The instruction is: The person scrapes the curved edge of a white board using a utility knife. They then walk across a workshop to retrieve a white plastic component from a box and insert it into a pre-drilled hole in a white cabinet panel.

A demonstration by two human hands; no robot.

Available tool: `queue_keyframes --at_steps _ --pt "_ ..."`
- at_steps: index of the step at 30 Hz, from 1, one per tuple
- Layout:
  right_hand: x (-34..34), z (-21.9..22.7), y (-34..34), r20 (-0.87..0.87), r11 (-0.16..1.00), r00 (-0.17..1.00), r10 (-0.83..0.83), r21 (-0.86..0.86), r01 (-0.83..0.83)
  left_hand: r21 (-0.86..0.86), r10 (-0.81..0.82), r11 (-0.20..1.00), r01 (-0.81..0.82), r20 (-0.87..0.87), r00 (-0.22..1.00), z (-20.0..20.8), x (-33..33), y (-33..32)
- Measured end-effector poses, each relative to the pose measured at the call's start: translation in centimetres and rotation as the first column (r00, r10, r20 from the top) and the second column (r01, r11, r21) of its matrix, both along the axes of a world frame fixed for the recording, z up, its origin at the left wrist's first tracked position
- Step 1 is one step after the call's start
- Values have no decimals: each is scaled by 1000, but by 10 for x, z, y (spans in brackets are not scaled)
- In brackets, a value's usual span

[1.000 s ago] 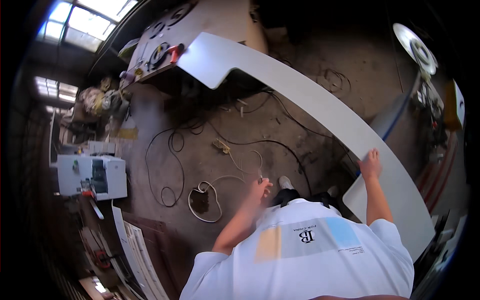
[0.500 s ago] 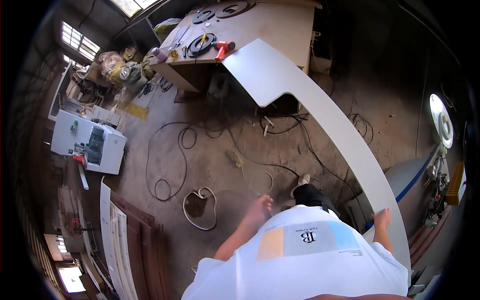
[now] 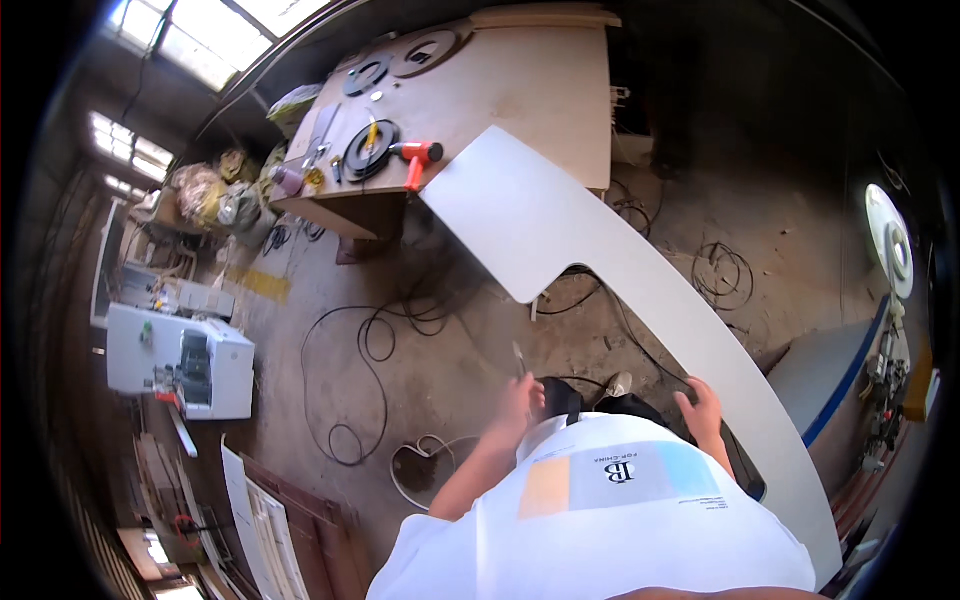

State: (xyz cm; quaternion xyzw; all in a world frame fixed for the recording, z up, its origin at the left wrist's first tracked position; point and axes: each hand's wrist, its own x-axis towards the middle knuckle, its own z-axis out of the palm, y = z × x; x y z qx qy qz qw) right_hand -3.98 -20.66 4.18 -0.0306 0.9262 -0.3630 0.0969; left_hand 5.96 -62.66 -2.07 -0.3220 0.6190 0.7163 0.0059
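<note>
A long white curved panel (image 3: 690, 300) reaches from the workbench front, where its broad notched end lies, down past my right side. My right hand (image 3: 702, 410) is at the panel's inner edge, its thumb and fingers apart; contact with the edge is hard to make out. In front of my waist, my left hand (image 3: 522, 402) is closed round a thin, pale blade-like tool (image 3: 518, 355) that points away from me. The hand is slightly blurred, and the tool's exact kind cannot be told. On the bench corner beside the panel lies a red and black heat gun (image 3: 417, 160).
The wooden workbench (image 3: 530, 85) carries rolls of dark edging (image 3: 372, 150) and small bottles. Black cable (image 3: 345, 380) loops over the floor. Left stand a white machine (image 3: 225, 370) and leaning boards (image 3: 300, 510). A blue-edged grey panel (image 3: 830, 370) is at the right.
My right hand has left the panel's face and moved left to its inner edge. My left hand has shifted slightly, its tool now showing clearly. The view has tilted upward.
</note>
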Motion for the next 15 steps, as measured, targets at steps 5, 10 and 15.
queue_keyframes --at_steps 5,10,15 --pt "-13 -11 -65 416 982 909 -30 -158 105 113 120 981 -160 302 946 54 -147 -64" --pt "95 -33 -79 489 738 691 -532 -133 662 -28 -102 994 109 185 977 8 -299 -132" --pt "175 -16 -187 666 191 247 -704 -158 969 -275 -226 939 204 -51 973 -89 -436 -256"
